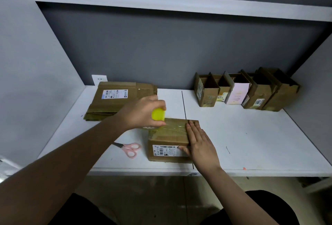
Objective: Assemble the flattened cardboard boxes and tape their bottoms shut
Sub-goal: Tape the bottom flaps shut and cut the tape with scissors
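The left hand (142, 112) grips a yellow tape roll (158, 114) at the far left edge of a box (168, 140), clear tape running across its top. The right hand (199, 142) lies flat, fingers straight, on the box's right side. The box sits mid-bench (251, 134); pink scissors (129, 148) lie just left, flattened boxes (116, 99) far left, assembled boxes (248, 90) far right.

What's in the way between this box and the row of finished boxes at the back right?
Nothing visible. The box sits near the front of the table, with bare white surface between it and the finished boxes. The right hand presses flat on it while the left hand grips the tape roll. The scissors lie on its far side.
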{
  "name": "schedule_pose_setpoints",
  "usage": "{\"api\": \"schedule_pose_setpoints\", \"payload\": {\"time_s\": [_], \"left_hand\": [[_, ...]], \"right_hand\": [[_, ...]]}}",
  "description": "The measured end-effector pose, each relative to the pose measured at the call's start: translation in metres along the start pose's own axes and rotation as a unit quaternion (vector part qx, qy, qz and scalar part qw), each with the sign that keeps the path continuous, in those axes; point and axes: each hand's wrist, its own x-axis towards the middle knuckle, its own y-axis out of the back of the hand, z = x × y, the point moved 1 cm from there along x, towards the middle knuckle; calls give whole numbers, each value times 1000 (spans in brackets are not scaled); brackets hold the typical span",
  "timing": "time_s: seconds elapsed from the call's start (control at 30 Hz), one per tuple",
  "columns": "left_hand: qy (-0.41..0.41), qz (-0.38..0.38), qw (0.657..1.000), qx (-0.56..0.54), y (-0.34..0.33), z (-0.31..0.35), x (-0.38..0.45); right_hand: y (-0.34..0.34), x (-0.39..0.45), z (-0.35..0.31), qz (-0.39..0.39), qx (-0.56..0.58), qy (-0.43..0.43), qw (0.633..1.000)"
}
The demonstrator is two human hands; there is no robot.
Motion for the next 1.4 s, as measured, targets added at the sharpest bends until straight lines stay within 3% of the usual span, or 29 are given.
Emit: {"api": "schedule_pose_setpoints", "payload": {"time_s": [0.1, 0.47, 0.73, 1.17, 1.4], "left_hand": [[3, -57, 992, 113, 1, -11, -4], [70, -33, 997, 6, -13, -25, -9], [70, -37, 997, -16, -11, -27, -5], [-28, -61, 998, 14, -8, -42, -15], [-79, -132, 975, 162, -13, -39, -8]], "right_hand": [[-2, -2, 1, 3, 4, -3, 1000], [7, 10, -28, 5, -15, -54, 998], [-6, 24, -42, 28, -6, 35, 999], [-6, 27, -39, 37, -13, 34, 999], [-10, 25, -37, 45, -16, 52, 998]]}}
